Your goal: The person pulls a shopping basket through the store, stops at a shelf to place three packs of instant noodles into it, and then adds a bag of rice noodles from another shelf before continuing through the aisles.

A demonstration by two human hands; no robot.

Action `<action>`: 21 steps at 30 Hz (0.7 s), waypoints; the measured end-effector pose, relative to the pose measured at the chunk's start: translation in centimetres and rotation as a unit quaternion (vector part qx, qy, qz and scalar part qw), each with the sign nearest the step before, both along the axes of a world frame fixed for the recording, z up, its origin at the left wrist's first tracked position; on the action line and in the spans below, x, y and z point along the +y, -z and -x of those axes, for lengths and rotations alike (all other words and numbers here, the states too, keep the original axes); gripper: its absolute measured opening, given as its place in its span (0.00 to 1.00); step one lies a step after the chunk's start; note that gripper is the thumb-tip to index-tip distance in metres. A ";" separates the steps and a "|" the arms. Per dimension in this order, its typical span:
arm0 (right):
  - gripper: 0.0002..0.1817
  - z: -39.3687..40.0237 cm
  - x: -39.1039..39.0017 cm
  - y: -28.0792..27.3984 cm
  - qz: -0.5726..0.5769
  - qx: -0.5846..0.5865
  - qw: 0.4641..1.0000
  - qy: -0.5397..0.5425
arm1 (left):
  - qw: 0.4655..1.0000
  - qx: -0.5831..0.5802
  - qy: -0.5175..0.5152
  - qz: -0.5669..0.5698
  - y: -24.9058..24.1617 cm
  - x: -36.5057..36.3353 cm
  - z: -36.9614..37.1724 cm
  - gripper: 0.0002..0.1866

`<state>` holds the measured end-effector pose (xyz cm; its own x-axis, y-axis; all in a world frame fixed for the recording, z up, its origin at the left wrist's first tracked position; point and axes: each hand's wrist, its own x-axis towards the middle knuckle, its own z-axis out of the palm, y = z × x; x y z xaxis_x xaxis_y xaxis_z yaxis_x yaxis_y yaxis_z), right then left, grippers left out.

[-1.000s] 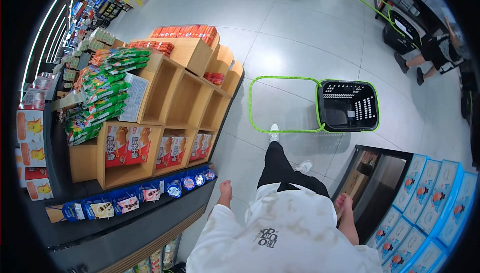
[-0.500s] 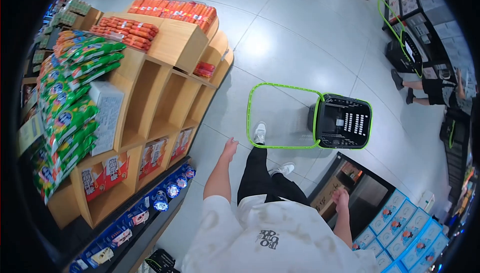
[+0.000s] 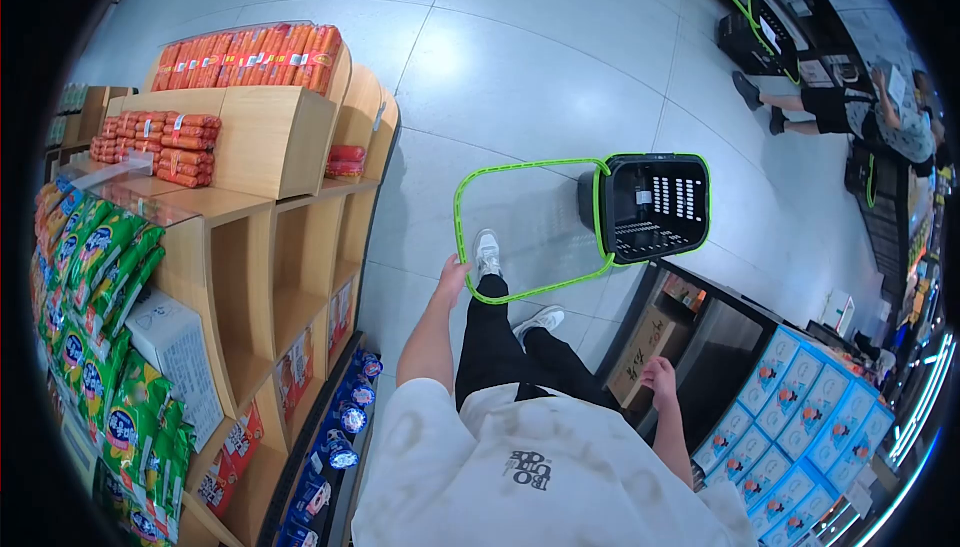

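The white shirt (image 3: pixel 570 447) has short, wide sleeves (image 3: pixel 418 425), faint beige blotches and a small cluster of dark block lettering (image 3: pixel 530 468). The long trousers (image 3: pixel 486 347) are black, worn with white shoes (image 3: pixel 541 320).

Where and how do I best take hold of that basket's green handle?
Take the green handle by its end bar, farthest from the black basket, coming from the left, beside the left grip. The open loop reaches outward, so fingers should wrap it.

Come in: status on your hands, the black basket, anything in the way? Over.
Left hand at the green handle, grip unclear. Right hand empty, loosely curled. Black basket on the floor. Nothing visible between left hand and handle.
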<state>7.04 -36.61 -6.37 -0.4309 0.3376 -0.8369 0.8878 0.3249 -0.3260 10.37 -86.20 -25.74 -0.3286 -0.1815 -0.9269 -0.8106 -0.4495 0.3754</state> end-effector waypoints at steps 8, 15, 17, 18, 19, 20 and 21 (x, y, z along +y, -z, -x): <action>0.11 -7.5 2.6 1.4 0.011 -0.074 0.996 0.049 | 0.985 0.062 0.160 0.005 -0.7 0.1 -0.4 0.24; 0.09 -8.4 4.3 2.3 0.062 0.054 0.995 0.055 | 0.940 0.177 0.288 0.044 -3.4 5.4 -0.6 0.19; 0.09 -9.8 5.0 2.8 0.087 0.093 0.991 0.041 | 0.924 0.188 0.328 0.055 -5.7 7.9 -1.5 0.19; 0.09 -10.6 5.1 2.8 0.089 0.105 0.990 0.040 | 0.918 0.198 0.339 0.057 -7.1 9.3 -2.0 0.19; 0.09 -11.4 5.4 2.8 0.089 0.117 0.988 0.039 | 0.914 0.201 0.350 0.043 -7.9 10.9 -2.7 0.19; 0.09 -12.5 5.7 3.1 0.097 0.120 0.987 0.045 | 0.910 0.204 0.361 0.027 -8.6 12.5 -3.4 0.19; 0.09 -13.4 6.1 3.3 0.116 0.125 0.983 0.069 | 0.903 0.210 0.375 0.026 -9.7 14.2 -4.0 0.19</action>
